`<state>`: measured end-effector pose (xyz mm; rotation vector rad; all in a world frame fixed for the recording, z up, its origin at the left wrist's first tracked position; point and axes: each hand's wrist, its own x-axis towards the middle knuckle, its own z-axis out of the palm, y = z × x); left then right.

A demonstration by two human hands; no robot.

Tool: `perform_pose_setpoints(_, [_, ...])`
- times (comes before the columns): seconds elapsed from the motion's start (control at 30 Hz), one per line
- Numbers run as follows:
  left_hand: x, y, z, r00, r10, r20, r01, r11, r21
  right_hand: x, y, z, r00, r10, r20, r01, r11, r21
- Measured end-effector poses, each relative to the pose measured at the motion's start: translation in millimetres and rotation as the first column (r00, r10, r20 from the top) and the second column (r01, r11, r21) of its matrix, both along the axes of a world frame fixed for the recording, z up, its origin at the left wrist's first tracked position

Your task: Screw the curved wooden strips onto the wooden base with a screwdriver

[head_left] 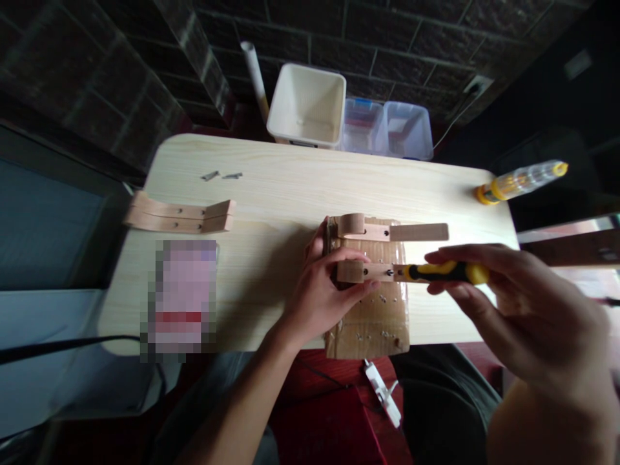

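A taped cardboard box [367, 323] lies at the front edge of the table, its top dotted with small holes. Across it rest two curved wooden pieces, the farther one [419, 232] untouched. My left hand [322, 290] grips the nearer wooden piece [351, 271] at its left end, thumb and fingers around it, pressing it on the box. Between the fingers and thumb of my right hand [504, 303] is a yellow and black screwdriver [455, 272], lying almost level. Its tip is at a dark screw or hole in the nearer piece; contact is too small to tell.
Two joined wooden pieces [179, 216] lie at the left, with small metal parts [210, 175] behind them and a blurred-out pinkish item [184, 290] in front. A clear and yellow bottle-like container [520, 183] is at the right. Bins [307, 106] stand beyond the table's [271, 174] far edge.
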<state>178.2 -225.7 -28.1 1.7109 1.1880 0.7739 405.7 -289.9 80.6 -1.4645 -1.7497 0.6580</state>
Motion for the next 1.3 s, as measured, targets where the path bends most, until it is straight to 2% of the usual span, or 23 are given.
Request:
perform_pose_setpoints(0.13, [-0.1,-0.8,-1.7,1.0,0.006,0.001,-0.006,1.0,0.006,-3.5,-0.2,-0.2,0.995,0.039,-0.097,-0.036,0.999,0.03])
perform_pose_setpoints(0.33, [-0.9,-0.3,-3.1,1.0,-0.002,-0.014,0.002,1.0,0.015,-4.0,-2.4,10.1,0.99,0.055,-0.132,-0.058,0.998,-0.022])
perform_pose_setpoints(0.6, [-0.6,-0.1,-3.9,1.0,-0.001,0.003,0.001,1.0,0.029,4.4,-2.8,8.4,0.998,0.0,-0.064,0.0,1.0,0.009])
perform_pose_setpoints(1.13, [-0.6,0.6,0.1,0.999,-0.011,-0.044,0.01,1.0,-0.025,-2.0,-3.3,12.0,0.985,0.102,-0.138,-0.114,0.99,-0.081])
perform_pose_setpoints(1.3, [-0.2,0.6,-0.2,0.999,-0.004,-0.034,0.004,1.0,-0.016,-0.9,-2.4,11.5,0.987,0.074,-0.146,-0.084,0.994,-0.067])
